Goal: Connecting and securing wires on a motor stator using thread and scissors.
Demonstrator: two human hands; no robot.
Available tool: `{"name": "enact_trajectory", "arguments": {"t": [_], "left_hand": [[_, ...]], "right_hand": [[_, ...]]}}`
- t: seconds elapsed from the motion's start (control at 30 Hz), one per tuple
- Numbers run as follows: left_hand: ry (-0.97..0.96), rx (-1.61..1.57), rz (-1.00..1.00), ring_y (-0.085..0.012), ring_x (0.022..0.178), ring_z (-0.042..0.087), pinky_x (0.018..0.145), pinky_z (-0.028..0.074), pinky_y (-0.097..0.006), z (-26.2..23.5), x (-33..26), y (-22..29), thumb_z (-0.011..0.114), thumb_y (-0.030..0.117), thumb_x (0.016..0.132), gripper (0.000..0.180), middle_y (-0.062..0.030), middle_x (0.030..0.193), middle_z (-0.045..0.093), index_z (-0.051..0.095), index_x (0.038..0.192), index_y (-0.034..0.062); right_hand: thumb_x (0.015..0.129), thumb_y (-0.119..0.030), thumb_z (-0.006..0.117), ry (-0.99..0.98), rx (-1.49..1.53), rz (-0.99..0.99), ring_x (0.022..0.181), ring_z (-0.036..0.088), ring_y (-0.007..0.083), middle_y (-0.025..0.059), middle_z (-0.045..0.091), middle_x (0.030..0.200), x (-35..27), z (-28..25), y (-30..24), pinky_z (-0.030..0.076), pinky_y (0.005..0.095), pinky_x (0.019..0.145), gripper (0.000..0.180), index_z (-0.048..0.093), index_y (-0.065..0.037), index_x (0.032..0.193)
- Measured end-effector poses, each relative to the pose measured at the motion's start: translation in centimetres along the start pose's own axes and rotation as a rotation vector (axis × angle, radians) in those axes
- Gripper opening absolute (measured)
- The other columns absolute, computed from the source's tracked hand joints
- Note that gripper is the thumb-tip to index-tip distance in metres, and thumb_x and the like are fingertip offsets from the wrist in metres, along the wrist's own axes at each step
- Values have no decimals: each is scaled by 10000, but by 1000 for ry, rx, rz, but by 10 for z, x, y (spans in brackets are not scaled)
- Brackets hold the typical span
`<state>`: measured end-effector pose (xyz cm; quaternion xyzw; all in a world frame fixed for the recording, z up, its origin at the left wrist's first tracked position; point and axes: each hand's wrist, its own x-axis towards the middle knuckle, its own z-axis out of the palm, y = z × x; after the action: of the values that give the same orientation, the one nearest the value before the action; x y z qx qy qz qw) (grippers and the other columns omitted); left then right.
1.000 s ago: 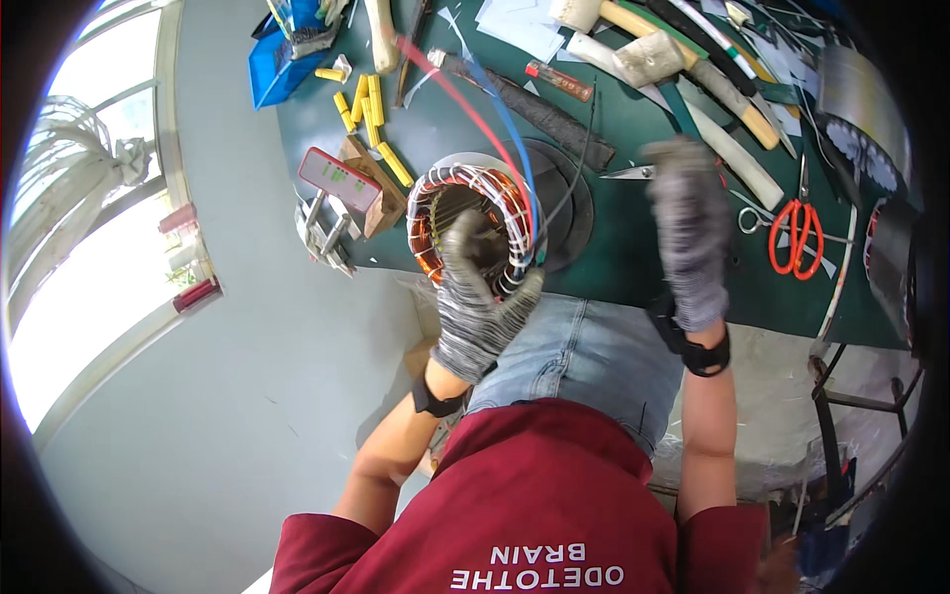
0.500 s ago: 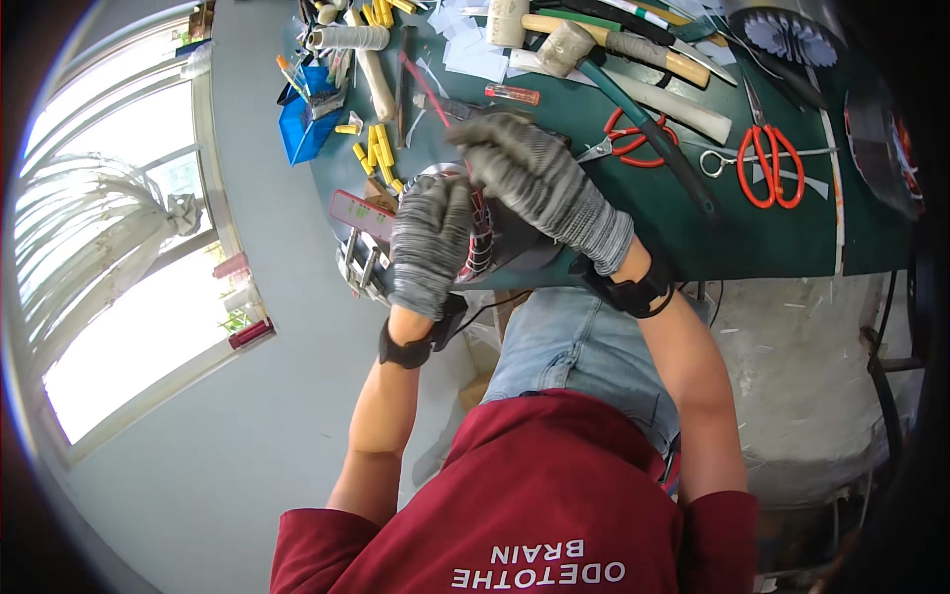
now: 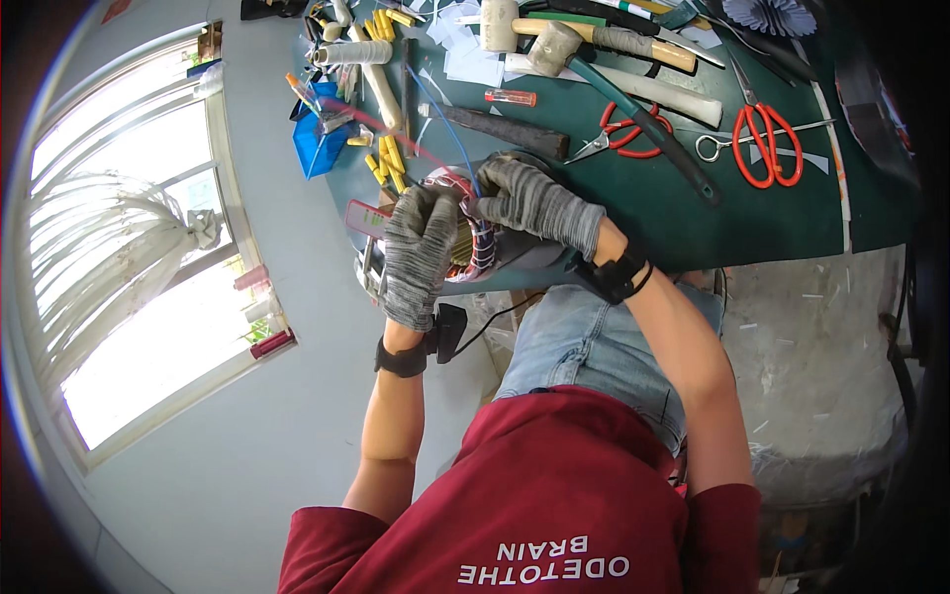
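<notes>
A ring-shaped motor stator (image 3: 483, 241) stands at the table's near edge, its red and dark wire bundle bound with white cord. My left hand (image 3: 421, 252), in a grey knit glove, lies over the ring's left side with fingers bent together; what they grip is hidden. On the ring's upper right, my gloved right hand (image 3: 539, 201) has its fingers closed, fingertips at the winding. A thin blue lead (image 3: 450, 127) rises from beside those fingertips; whether they pinch it is unclear. From the ring's top a thin red lead (image 3: 401, 141) slants up to the left, blurred.
Beyond the stator lie a dark flat bar (image 3: 500, 129), a small orange-red tool (image 3: 511, 97) and mallets (image 3: 554, 48). Two red-handled scissors (image 3: 767, 148) (image 3: 633, 129) are to the right. Yellow tubes (image 3: 391, 158), a cord spool (image 3: 351, 52) and a blue container (image 3: 317, 144) sit left.
My right hand has come down closer to the winding, uncovering the dark bar. The red lead now leans farther left, and the blue lead has come into sight. The view has shifted slightly.
</notes>
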<state>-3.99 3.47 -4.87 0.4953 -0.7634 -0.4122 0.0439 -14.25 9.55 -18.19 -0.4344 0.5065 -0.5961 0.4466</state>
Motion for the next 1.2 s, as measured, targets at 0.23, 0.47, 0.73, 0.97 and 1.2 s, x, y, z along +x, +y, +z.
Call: {"name": "enact_trajectory", "arguments": {"t": [0.23, 0.47, 0.73, 0.97, 1.2], "left_hand": [[-143, -114, -84, -74, 696, 519, 619, 428, -209, 15, 6, -13, 601, 42, 808, 160, 1, 772, 553, 537, 951, 11], [-127, 27, -30, -78, 639, 519, 586, 428, -220, -6, 3, -15, 588, 185, 855, 174, 3, 693, 552, 611, 863, 13], [281, -13, 177, -64, 700, 548, 628, 442, -202, 10, -17, -20, 687, 78, 770, 178, -20, 821, 630, 632, 930, 20], [125, -301, 195, -80, 632, 517, 579, 420, -210, 7, -20, -28, 548, 53, 859, 123, -21, 745, 567, 561, 973, 11], [368, -1, 304, -55, 631, 491, 557, 395, -192, -4, -36, -31, 540, 137, 887, 157, -1, 736, 585, 624, 959, 25]], "right_hand": [[802, -203, 590, 390, -225, -592, 843, 564, 315, 183, 555, 892, 22, -7, -35, 458, 371, 780, 248, 524, -9, 941], [839, -161, 558, 459, -56, -388, 937, 535, 273, 96, 539, 1005, -5, 5, -1, 438, 364, 836, 185, 566, -73, 1002], [824, -219, 598, 298, 99, -414, 1220, 370, 270, 90, 445, 1293, -8, 47, 43, 249, 399, 1035, 364, 545, -145, 1176], [807, -243, 617, 197, -87, -443, 1216, 372, 311, 144, 436, 1291, -4, 34, 31, 259, 412, 1028, 347, 586, -86, 1115], [817, -231, 565, 10, -138, -534, 1144, 427, 333, 162, 533, 1161, 11, 22, -20, 251, 453, 1020, 291, 609, -65, 1052]]}}
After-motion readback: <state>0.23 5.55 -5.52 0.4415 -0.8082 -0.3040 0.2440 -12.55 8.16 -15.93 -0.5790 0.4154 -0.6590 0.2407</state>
